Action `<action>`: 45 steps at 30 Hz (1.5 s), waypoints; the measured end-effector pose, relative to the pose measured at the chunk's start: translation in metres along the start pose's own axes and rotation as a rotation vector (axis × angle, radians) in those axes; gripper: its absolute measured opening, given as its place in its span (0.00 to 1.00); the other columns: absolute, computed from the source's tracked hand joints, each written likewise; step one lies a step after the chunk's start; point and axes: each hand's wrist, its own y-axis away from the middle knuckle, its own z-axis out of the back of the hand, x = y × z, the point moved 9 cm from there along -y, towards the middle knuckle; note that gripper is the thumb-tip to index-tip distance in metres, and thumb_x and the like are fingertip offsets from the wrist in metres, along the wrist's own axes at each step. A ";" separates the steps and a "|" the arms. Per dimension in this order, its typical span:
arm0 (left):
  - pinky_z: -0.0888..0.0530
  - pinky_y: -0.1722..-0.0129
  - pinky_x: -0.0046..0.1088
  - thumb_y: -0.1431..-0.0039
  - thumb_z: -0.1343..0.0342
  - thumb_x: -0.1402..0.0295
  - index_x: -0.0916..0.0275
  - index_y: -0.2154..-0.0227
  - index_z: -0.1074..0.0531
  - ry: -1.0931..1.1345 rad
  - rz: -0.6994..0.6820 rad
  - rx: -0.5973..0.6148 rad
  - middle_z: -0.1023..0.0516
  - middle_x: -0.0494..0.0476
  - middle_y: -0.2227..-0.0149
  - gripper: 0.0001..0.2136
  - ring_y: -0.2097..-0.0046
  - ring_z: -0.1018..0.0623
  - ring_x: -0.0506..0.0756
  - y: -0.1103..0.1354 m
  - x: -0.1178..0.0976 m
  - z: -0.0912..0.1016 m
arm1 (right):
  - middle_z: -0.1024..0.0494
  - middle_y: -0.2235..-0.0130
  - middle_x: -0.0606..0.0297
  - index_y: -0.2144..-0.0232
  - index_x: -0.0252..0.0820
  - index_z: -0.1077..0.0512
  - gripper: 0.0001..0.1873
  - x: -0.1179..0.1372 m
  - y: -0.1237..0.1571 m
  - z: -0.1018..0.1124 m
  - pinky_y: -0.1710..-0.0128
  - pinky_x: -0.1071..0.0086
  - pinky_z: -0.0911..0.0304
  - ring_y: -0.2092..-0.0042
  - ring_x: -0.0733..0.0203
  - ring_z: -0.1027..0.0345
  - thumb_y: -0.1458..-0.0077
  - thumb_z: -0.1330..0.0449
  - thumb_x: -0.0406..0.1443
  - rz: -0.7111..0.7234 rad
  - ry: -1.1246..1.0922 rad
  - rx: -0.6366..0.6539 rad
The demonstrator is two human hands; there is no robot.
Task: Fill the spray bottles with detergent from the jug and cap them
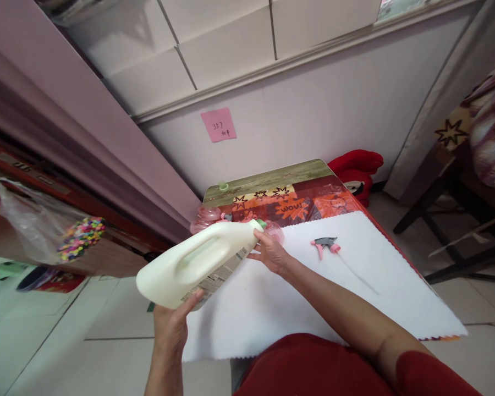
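A large cream-white plastic jug with a moulded handle and a printed label lies tipped on its side above the table's left edge. My left hand grips its bottom end from below. My right hand is closed around the jug's neck, where a green rim shows. Just past the neck a clear pink bottle lies on the table. A pink and grey spray trigger with a long thin tube rests on the white cloth to the right of my right hand.
The small table has a red and orange patterned cover under the white cloth, and a green cap at its far edge. A pink sticky note is on the wall. A red object lies behind the table, chairs stand right, a plastic bag with coloured beads hangs left.
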 end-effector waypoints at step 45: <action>0.25 0.42 0.50 0.68 0.22 0.67 0.63 0.49 0.22 -0.022 -0.007 -0.001 0.17 0.62 0.52 0.37 0.46 0.19 0.68 0.002 -0.006 0.000 | 0.22 0.48 0.63 0.54 0.51 0.26 0.23 0.002 0.001 -0.001 0.45 0.47 0.30 0.50 0.53 0.26 0.49 0.31 0.50 -0.007 0.006 -0.016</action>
